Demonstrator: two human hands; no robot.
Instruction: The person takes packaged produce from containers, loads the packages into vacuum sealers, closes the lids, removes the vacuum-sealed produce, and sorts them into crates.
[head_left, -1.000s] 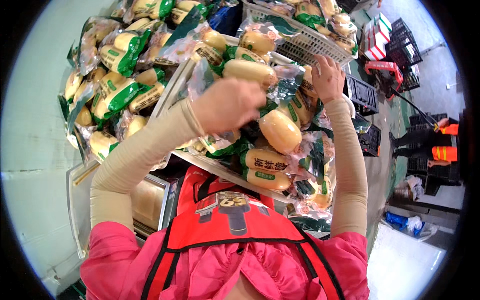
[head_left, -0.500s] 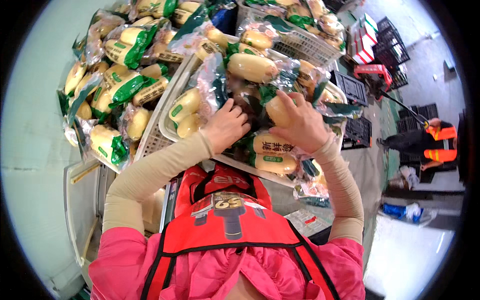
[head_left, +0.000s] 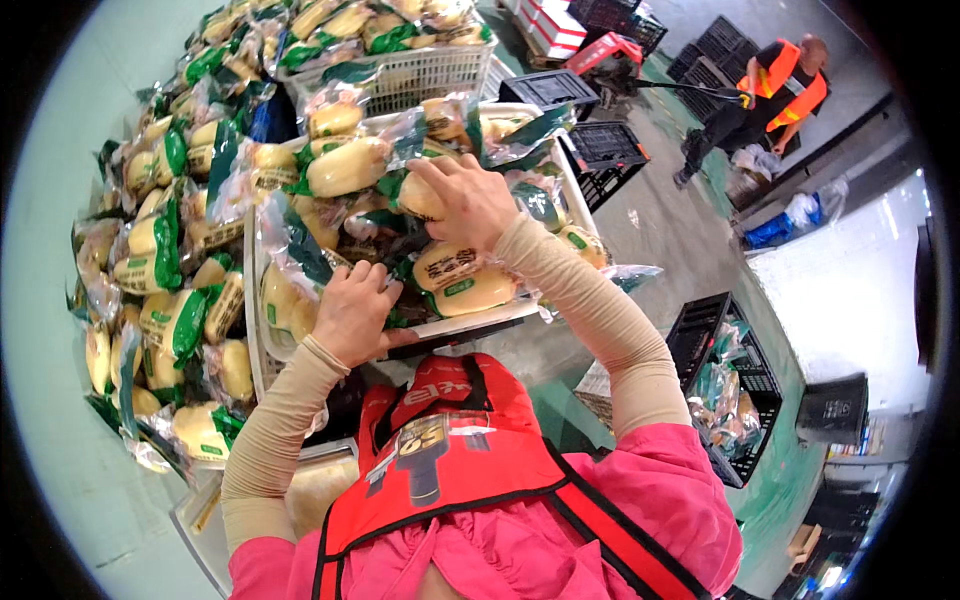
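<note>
While both hands are down among the goods in the white plastic crate point(head_left: 560, 175), the step looks to me like sorting or settling packs of yellow pickled radish into place. The left hand point(head_left: 352, 312) lies palm-down with its fingers spread on a clear-and-green pack point(head_left: 290, 290) at the near left corner of the crate; it presses rather than grips, fingers apart. The right hand point(head_left: 468, 200) is further in, towards the middle, with its fingers curled around the end of another radish pack point(head_left: 418, 195), pinched on it from above. Just below that hand, at the crate's near edge, lie two more labelled radish packs point(head_left: 465, 280). To the left, a great heap of the same packs point(head_left: 160, 270) is spread over the table, and a second white basket point(head_left: 420, 70) stands full behind the crate.

A next move, as I judge it, calls for a firm lift of the pinched pack clear of its neighbours, since the slippery wrappers overlap and one could drag another along.

Against the frame half a second back, the hands have drawn apart: then they met close together over one pack at the crate's middle, and now the left has dropped to the near corner while the right has gone up and inward. A person in an orange vest point(head_left: 770, 90) is at work by the black crates point(head_left: 600, 150) far off.
</note>
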